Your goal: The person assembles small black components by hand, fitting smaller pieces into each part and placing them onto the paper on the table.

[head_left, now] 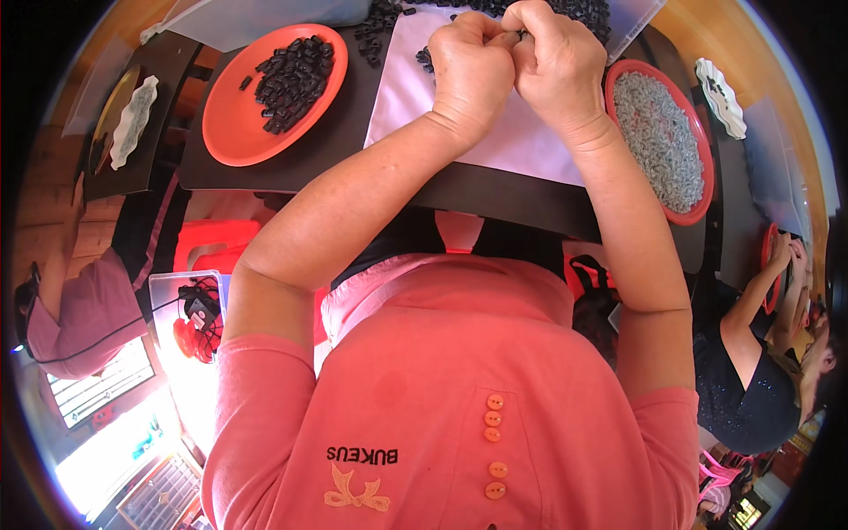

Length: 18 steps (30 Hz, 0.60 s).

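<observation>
Okay, near to far: smooth dark worktop (503, 191) edge first. Right: round red plastic tray (687, 217) full of small glossy clear-grey pieces (658, 132); a bump from the right forearm (632, 230) could scatter them. Left: shallow round orange-red plate (231, 124), smooth, with stubby black plastic-looking pieces (305, 79), one lying apart. Between: flat pale-lilac sheet (397, 97). Farther, over the sheet, left hand (473, 75) and right hand (558, 71) meet, grip fingertip to fingertip, apparently clamped on a small dark piece (522, 34), mostly hidden. Main risk: off-centre pinch, piece slips, likely gets lost among the loose black heap (583, 11) beyond. Far left: translucent plastic bin (256, 19).
</observation>
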Available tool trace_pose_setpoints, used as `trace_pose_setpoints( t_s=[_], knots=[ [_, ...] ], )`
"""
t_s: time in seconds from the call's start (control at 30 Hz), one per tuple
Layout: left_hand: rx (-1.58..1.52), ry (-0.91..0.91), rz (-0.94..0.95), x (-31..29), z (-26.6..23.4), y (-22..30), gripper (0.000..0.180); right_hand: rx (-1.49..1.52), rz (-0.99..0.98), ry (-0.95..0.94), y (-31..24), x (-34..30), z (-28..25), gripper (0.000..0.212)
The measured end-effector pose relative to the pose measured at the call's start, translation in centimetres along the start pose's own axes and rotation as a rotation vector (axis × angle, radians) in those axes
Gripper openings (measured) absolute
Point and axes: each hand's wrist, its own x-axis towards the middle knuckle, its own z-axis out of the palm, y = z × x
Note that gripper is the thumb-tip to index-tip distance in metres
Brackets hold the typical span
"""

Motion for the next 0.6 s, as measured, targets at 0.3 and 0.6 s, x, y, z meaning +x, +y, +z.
trace_pose_setpoints(
  t_s=[0.3,0.6],
  knots=[
    [-0.009,0.014,0.082,-0.1,-0.3,0.0,0.012,-0.361,0.144,-0.382,-1.7,1.5,-1.2,0.019],
    [-0.003,0.023,0.061,0.5,-0.5,-0.5,0.014,-0.389,0.140,-0.437,-2.2,1.6,-1.6,0.017]
  ],
)
